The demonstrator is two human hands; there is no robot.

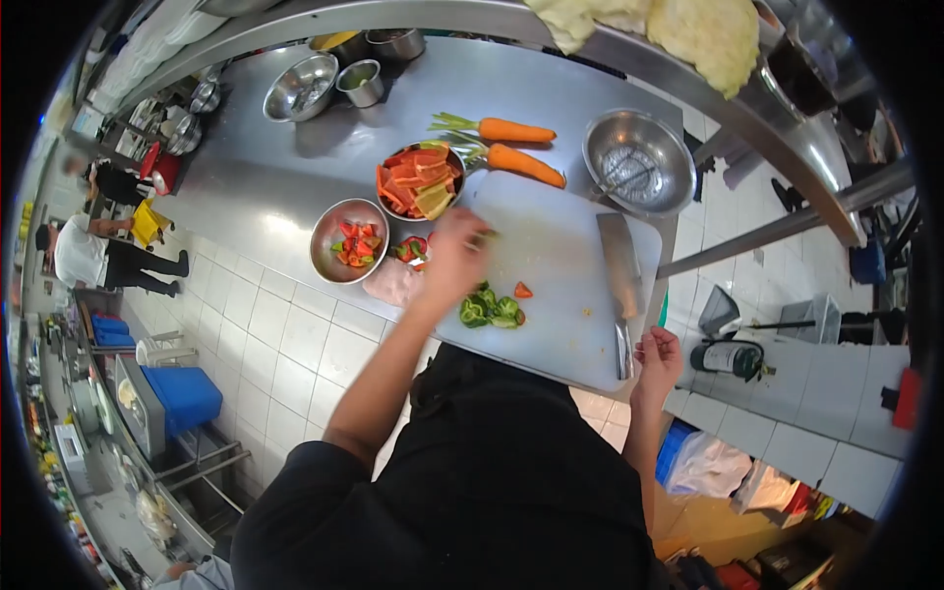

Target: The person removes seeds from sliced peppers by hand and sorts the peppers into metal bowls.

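Note:
My left hand point(455, 258), smeared by motion, is over the left edge of the white cutting board point(551, 241). Its fingers are bent, with a small greenish bit at the tips that I cannot make out. Below it on the board lie green bell pepper pieces point(492, 308) and a red piece point(522, 290). My right hand point(657, 356) hangs off the board's right edge, fingers loosely curled and apart, holding nothing. Close by is the handle of a wide-bladed knife point(619, 261), lying along that edge. A pinkish cloth-like thing point(393, 283) and red-green pepper pieces point(413, 249) sit beside my left wrist.
Left of the board stand a bowl of orange-red pepper strips point(421, 182) and a bowl of red pieces point(351, 242). Two carrots point(516, 130) and a steel bowl point(639, 162) lie beyond. A shelf rail point(806, 162) crosses the right. People point(88, 251) stand far left.

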